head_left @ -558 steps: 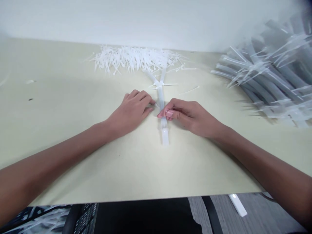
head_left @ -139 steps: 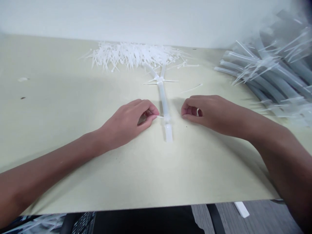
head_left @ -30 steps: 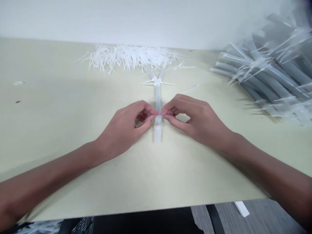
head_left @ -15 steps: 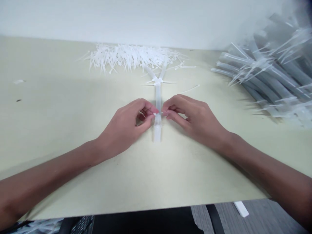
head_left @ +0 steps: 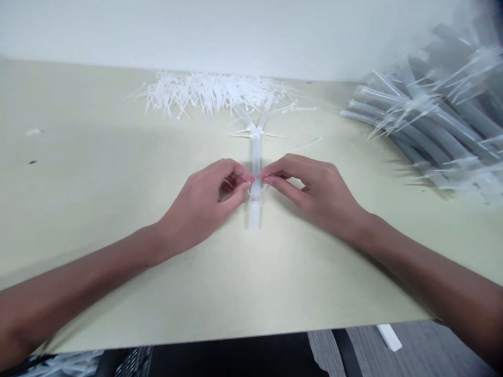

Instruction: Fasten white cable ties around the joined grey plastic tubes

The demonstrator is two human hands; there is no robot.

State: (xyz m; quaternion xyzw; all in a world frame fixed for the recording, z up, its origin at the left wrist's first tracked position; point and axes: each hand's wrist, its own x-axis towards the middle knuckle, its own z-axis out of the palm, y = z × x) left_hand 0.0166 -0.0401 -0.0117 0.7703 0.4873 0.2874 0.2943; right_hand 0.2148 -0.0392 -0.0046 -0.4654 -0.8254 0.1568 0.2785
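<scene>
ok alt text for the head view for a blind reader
A person's left hand and right hand pinch a white cable tie at a translucent Y-shaped tube assembly on a pale table. Behind lies a pile of cable ties; at right, a heap of cable-tied tubes.

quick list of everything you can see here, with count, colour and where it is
Y-shaped tube: one, cloudy white, mid-table
thin tie: one as far as shows, white, at the tube's lower part
tie pile: many, white, table's far edge
loose tie: one, white, right of the tube
tube stack: many, cloudy grey, far right
scrap: one, white, far left
speck: one, dark, below the scrap
table: one, pale cream, centre
wall: one, white, behind
strips: several, whitish, bottom left
cloth: one piece, black, bottom middle
white bar: one, white, on the grey floor
hands: two, bare, left and right of the tube
</scene>
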